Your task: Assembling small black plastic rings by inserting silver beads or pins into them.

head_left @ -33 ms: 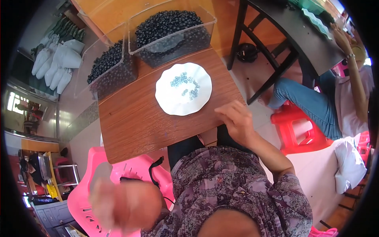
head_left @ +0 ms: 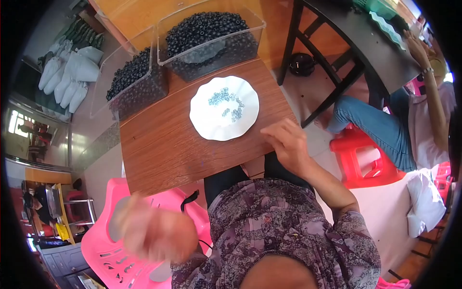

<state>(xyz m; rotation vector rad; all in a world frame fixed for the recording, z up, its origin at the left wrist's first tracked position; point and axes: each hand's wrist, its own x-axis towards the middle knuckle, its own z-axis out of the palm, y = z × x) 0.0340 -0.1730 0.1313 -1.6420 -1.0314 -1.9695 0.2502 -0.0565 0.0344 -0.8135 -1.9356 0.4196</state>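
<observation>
My right hand (head_left: 288, 144) hovers at the table's right front corner, its fingers bent and drawn together at the tips. Whatever they pinch, if anything, is too small to make out. Over a pink plastic chair (head_left: 115, 216) at the lower left, my left hand (head_left: 156, 231) is smeared by motion, so its fingers cannot be read. A white plate (head_left: 204, 123) with a wavy rim lies on the brown wooden table (head_left: 161, 147), apart from both hands. Small pale blue-grey beads (head_left: 222, 96) are scattered on the plate.
Two clear plastic bins, one larger (head_left: 211, 60) and one smaller (head_left: 144, 94), hold black ring-shaped pieces at the table's far side. On the right, a person in jeans (head_left: 378, 125) sits on a red stool (head_left: 346, 154) by a black table (head_left: 370, 53). White sacks (head_left: 67, 77) stand far left.
My blurred left hand has shifted slightly up and to the right above the pink chair. My right hand, the plate and the bins look nearly the same.
</observation>
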